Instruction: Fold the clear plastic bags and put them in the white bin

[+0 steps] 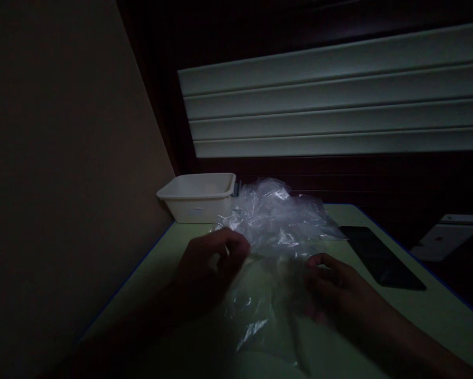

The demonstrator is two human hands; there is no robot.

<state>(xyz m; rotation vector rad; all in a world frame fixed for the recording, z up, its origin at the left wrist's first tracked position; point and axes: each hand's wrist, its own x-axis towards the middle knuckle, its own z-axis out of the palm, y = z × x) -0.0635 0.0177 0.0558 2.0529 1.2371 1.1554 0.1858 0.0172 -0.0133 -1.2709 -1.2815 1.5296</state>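
A clear plastic bag (256,316) is spread between my two hands over the pale green table. My left hand (208,263) is closed, thumb and forefinger pinched at the bag's upper left corner. On the other side, my right hand (335,287) has its fingers curled in at the bag's upper right edge; its lower fingers are smeared by motion. Right behind the hands lies a crumpled heap of clear plastic bags (276,210). The light is dim, so the bag's outline is faint.
A white plastic bin (195,210) stands at the table's back left, beside the heap. On the right lies a dark flat tablet-like slab (381,258). A white box (444,242) is beyond the right table edge (450,287). A wall (70,158) borders the left side.
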